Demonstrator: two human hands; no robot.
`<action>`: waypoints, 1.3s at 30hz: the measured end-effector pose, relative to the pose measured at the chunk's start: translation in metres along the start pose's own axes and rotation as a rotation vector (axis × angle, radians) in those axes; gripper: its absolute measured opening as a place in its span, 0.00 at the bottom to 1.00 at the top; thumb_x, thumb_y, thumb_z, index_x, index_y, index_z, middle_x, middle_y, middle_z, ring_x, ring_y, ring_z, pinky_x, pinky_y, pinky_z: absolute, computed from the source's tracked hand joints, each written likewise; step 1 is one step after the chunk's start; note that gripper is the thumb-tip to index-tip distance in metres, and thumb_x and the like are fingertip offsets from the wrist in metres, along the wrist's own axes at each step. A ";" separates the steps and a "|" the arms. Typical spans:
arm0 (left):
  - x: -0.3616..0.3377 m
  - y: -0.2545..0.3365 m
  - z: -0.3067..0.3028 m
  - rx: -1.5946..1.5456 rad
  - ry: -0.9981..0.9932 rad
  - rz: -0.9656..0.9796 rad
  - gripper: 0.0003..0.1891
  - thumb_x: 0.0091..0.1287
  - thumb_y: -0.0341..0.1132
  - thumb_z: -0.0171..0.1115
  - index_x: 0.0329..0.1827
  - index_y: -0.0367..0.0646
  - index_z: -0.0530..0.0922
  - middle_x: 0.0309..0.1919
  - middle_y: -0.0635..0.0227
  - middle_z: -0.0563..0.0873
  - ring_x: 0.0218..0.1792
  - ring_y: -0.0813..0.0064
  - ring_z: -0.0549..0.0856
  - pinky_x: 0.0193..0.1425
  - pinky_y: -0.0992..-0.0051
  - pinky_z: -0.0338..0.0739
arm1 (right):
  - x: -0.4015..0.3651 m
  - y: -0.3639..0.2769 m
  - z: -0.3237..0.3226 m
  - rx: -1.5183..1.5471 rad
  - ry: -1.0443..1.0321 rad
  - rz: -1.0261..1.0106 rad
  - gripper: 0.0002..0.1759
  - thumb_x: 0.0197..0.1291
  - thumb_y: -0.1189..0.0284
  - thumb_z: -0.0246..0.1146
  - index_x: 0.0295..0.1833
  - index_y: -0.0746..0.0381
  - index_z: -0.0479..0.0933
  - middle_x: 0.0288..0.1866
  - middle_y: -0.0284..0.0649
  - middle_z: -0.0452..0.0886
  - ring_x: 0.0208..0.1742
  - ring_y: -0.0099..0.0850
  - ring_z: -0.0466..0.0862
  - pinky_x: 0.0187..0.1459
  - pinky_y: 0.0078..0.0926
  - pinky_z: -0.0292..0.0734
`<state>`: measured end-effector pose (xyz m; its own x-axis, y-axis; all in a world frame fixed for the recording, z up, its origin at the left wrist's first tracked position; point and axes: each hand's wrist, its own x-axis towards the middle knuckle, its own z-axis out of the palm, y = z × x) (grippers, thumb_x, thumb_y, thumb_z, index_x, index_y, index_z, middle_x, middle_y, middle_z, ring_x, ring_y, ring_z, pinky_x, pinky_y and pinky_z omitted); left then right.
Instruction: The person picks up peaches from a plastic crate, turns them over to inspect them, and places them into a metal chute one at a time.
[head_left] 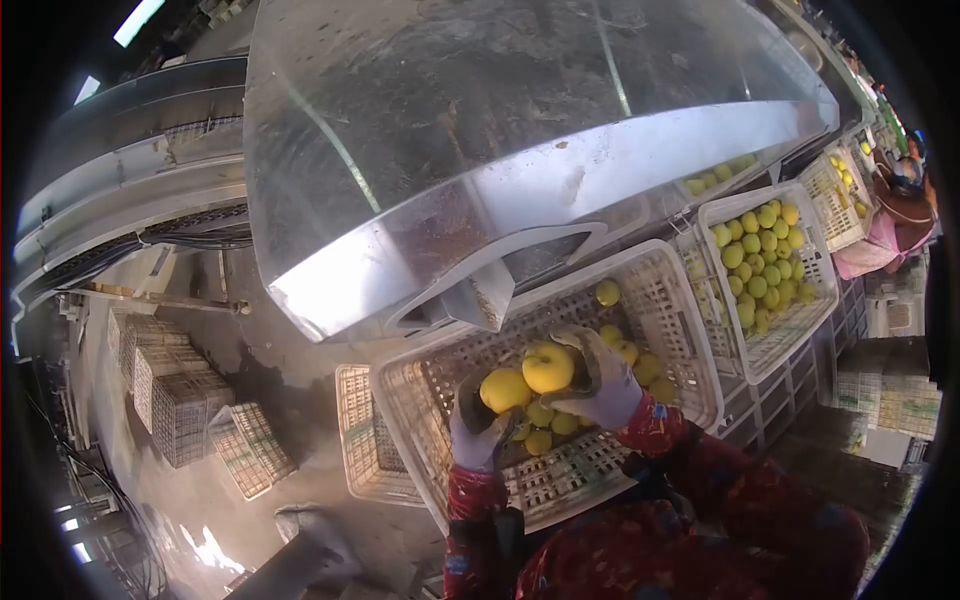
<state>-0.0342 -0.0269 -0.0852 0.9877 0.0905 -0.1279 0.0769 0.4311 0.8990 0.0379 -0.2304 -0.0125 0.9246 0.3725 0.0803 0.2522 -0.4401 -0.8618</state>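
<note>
Metal chute (480,150): overhangs both hands, its spout just beyond the fingertips. White crate (660,290): lies directly beneath the hands, with loose fruit (545,420) below the palms. Second crate (795,325): beyond and to the right of the right hand, also filled with yellow fruit. Left hand (478,430), gloved: fingers closed around the left fruit (505,390). Right hand (600,385), gloved: curled over the right fruit (548,367), gripping it. The two fruits touch, raised above the crate floor.
</note>
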 end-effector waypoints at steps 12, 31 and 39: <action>0.008 0.114 0.032 0.160 0.109 0.211 0.42 0.56 0.33 0.76 0.71 0.32 0.63 0.64 0.57 0.73 0.62 0.64 0.76 0.63 0.65 0.77 | 0.127 -0.056 0.031 -0.274 0.089 0.005 0.32 0.53 0.71 0.73 0.60 0.68 0.66 0.52 0.56 0.77 0.48 0.53 0.83 0.47 0.43 0.80; 0.023 0.029 -0.014 0.203 0.198 -0.055 0.23 0.68 0.32 0.56 0.66 0.35 0.71 0.62 0.51 0.78 0.63 0.55 0.77 0.68 0.63 0.70 | 0.122 -0.045 0.056 -0.442 0.336 -0.184 0.38 0.49 0.61 0.76 0.60 0.64 0.66 0.57 0.55 0.72 0.46 0.53 0.82 0.43 0.41 0.81; 0.049 -0.124 0.004 1.420 -0.375 -0.542 0.38 0.61 0.51 0.66 0.74 0.48 0.65 0.71 0.41 0.64 0.70 0.43 0.68 0.75 0.56 0.62 | 0.037 0.042 -0.005 -0.262 0.148 0.123 0.30 0.57 0.68 0.69 0.62 0.63 0.65 0.48 0.53 0.80 0.49 0.54 0.82 0.48 0.46 0.78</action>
<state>0.0048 -0.0799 -0.2015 0.7602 -0.1028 -0.6415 0.2682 -0.8497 0.4540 0.0842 -0.2393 -0.0437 0.9793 0.1893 0.0717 0.1830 -0.6772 -0.7126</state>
